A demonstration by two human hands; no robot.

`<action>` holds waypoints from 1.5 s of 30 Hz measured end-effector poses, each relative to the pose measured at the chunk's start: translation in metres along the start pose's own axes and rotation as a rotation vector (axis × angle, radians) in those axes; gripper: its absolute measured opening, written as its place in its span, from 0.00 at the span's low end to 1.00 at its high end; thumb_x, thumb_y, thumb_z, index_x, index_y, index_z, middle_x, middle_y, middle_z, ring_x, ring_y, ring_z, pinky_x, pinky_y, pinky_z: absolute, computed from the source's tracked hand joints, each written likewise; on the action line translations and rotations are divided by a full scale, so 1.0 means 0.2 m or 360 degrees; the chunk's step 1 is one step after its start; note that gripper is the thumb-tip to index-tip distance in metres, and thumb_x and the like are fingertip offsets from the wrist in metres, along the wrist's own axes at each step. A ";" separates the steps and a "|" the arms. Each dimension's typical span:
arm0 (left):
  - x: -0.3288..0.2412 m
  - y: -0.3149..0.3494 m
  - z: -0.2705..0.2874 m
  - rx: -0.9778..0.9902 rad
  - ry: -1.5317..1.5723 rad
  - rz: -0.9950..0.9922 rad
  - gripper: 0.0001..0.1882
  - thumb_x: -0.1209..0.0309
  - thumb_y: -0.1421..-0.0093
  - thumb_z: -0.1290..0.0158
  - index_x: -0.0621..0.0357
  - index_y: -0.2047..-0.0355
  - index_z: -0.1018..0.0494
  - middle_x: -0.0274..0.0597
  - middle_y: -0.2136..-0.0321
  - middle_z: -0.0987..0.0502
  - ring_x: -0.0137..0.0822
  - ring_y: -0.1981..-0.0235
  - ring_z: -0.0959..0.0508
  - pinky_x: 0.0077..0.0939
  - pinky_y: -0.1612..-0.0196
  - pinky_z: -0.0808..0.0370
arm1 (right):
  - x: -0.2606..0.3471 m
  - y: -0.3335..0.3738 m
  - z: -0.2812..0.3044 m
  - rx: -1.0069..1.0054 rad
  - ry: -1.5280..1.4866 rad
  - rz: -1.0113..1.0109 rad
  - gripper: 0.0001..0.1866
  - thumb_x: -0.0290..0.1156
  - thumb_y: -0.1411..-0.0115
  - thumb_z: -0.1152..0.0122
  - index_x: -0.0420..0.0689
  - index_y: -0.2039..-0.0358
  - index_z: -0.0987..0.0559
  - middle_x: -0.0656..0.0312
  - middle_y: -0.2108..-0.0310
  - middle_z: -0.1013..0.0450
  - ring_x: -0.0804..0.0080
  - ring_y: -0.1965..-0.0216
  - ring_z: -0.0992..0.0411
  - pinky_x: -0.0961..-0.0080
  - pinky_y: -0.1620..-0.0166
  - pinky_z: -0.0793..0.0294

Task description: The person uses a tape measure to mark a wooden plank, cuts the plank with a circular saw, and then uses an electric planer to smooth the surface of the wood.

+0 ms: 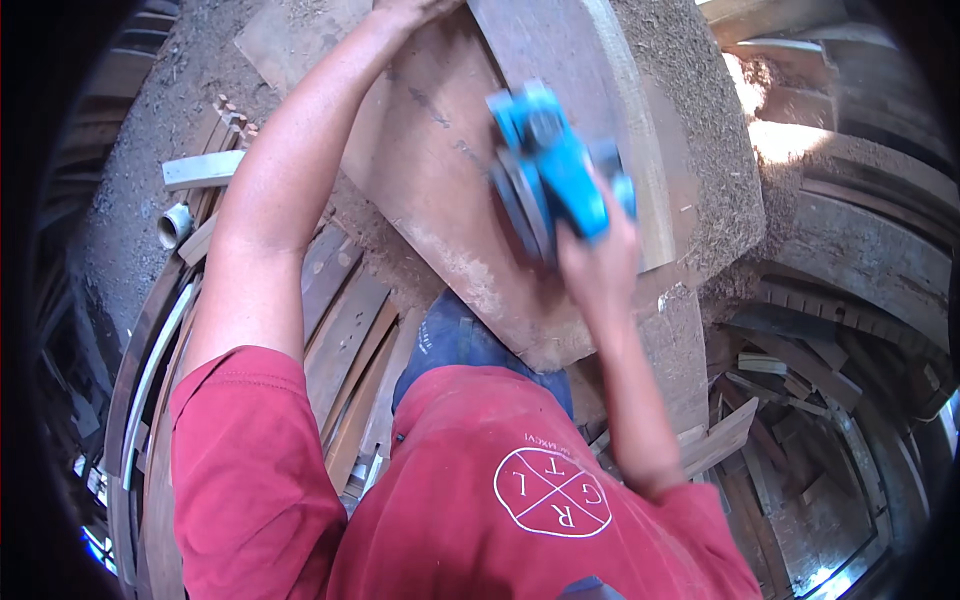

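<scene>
My right hand [598, 262] is wrapped around the handle of a blue electric planer [572, 185], which is smeared by motion. The planer is over the near part of a wooden plank [560, 45] with a curved, paler right edge. That plank lies on a wide brown board [420, 130]. My left arm reaches far forward, and my left hand [418, 8] is by the plank's far left edge, cut off by the top of the picture. Its fingers are mostly out of sight, so their grip does not show.
Wood shavings [690, 120] cover the surface right of the plank. Long wooden strips [345, 310] lie at the left, near a short pale pipe [174, 226] and a pale wood piece [200, 170]. Curved timber [880, 260] and offcuts [790, 365] are piled at the right.
</scene>
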State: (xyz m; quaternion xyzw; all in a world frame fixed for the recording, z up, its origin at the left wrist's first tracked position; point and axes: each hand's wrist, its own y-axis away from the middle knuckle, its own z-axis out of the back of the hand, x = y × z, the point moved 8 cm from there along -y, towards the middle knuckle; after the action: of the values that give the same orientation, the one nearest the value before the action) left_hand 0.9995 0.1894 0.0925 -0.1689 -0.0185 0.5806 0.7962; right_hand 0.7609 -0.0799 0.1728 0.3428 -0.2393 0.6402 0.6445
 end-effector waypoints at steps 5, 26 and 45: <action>0.04 0.01 -0.02 0.0020 0.0075 0.0099 0.21 0.59 0.29 0.55 0.46 0.40 0.24 0.44 0.39 0.23 0.49 0.37 0.26 0.53 0.34 0.32 | 0.25 -0.84 -0.20 -0.0205 0.0434 0.0220 0.14 0.30 0.47 0.35 0.38 0.60 0.16 0.36 0.64 0.19 0.34 0.59 0.20 0.50 0.53 0.20; 0.00 0.01 -0.08 0.0272 0.0000 0.0290 0.26 0.51 0.23 0.66 0.34 0.35 0.26 0.37 0.29 0.32 0.54 0.23 0.46 0.81 0.26 0.66 | -0.19 0.38 0.18 0.0047 0.0120 -0.0215 0.35 0.16 0.47 0.37 0.40 0.35 0.23 0.39 0.51 0.19 0.51 0.48 0.17 0.59 0.45 0.21; -0.18 1.17 0.26 -0.0369 0.0494 0.1154 0.20 0.56 0.24 0.58 0.46 0.45 0.19 0.38 0.40 0.24 0.50 0.27 0.41 0.52 0.25 0.58 | 0.35 -1.01 -0.30 0.0067 0.0307 0.0102 0.17 0.29 0.46 0.38 0.38 0.56 0.16 0.36 0.60 0.19 0.36 0.54 0.19 0.50 0.49 0.19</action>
State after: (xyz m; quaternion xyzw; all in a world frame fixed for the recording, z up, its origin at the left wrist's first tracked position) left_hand 0.7610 0.2320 0.0800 -0.3388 0.0973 0.7853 0.5089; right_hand 0.9575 0.0221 0.1591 0.2851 -0.1734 0.6954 0.6365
